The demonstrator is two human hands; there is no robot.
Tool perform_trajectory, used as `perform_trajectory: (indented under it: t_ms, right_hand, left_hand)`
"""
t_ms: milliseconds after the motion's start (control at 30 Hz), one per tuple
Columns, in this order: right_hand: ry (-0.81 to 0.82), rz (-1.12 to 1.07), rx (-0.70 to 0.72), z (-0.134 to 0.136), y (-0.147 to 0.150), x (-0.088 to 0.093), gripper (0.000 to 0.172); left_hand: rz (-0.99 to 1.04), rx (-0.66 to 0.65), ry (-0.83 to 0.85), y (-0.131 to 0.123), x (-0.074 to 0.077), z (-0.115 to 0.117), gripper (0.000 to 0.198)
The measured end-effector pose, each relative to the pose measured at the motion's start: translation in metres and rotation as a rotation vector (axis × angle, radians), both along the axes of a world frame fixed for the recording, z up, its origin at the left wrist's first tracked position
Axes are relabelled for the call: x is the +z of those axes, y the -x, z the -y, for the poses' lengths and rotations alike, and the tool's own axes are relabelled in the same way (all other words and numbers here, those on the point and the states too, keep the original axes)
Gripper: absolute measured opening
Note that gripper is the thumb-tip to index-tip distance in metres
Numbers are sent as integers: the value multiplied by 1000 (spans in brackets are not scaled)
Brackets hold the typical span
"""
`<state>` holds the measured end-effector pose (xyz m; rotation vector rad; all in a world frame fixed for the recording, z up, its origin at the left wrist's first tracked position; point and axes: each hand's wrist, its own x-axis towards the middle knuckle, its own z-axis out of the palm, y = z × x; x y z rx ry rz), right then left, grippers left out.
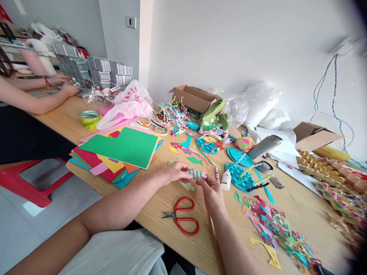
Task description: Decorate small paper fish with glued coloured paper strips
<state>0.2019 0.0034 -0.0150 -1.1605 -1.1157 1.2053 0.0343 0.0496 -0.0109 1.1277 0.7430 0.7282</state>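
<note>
Between my two hands is a small pink paper fish with green stripes. My left hand pinches its left end, and my right hand grips its right end. A pale green paper cutout lies just below my left fingers. Red-handled scissors rest near the table's front edge with their handles toward my right forearm. Right of my hands stand a white glue bottle and a red-and-white marker-like tube. Several paper fish lie beyond, among them a green one and a yellow one.
Stacked coloured paper lies at left, near green-and-yellow tape rolls. Blue crafted discs and paper scraps cover the right side. Pipe cleaners and a cardboard box stand behind. Another person's hands work at far left.
</note>
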Motion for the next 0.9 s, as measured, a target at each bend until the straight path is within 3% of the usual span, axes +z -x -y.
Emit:
perform_trajectory:
  t_ms: [433,900]
  right_hand:
    - [16,-1,22,1,3,5,30]
    - [-11,66,28,1,5,10,38]
  left_hand:
    - [-19,8,-30,-3,-5,1,37]
    - [-63,90,-85,-4,8,8,39]
